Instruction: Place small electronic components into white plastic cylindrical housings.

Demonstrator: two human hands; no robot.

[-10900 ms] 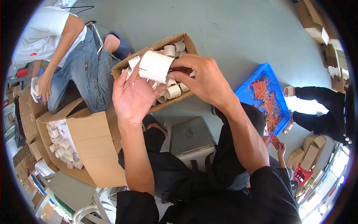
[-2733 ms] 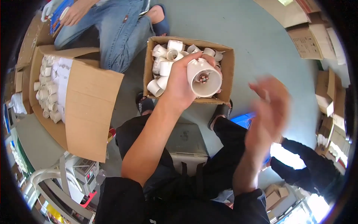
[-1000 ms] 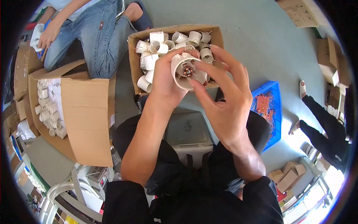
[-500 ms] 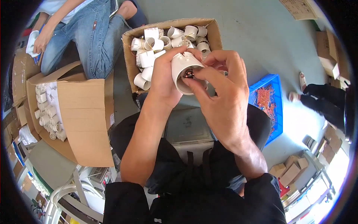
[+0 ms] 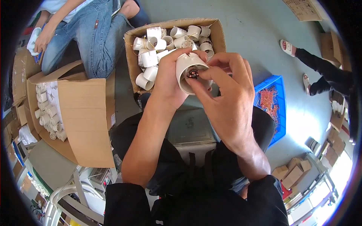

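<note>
My left hand (image 5: 168, 77) wraps round a white plastic cylindrical housing (image 5: 182, 67) from its left side, the open end turned toward me. Inside that opening sits a small dark round part with copper-coloured bits, like a small motor (image 5: 192, 74). The thumb and a finger of my right hand (image 5: 226, 88) pinch this part at the housing's mouth, while its other fingers curl at the right. How deep the part sits is hard to see. Just beyond my hands, a cardboard box (image 5: 130, 69) holds many similar white housings (image 5: 150, 58), some with thin wires.
A blue crate (image 5: 281, 109) of orange-red wired pieces (image 5: 268, 101) stands on the floor at right. Left is an open carton (image 5: 85, 124) with more white housings (image 5: 49, 113). A seated person in jeans (image 5: 88, 41) is at upper left; another person's legs (image 5: 320, 69) show at right.
Both my hands and the housing have shifted very slightly right, the grip unchanged. At right, the other person's legs have moved, one foot now farther forward and to the left.
</note>
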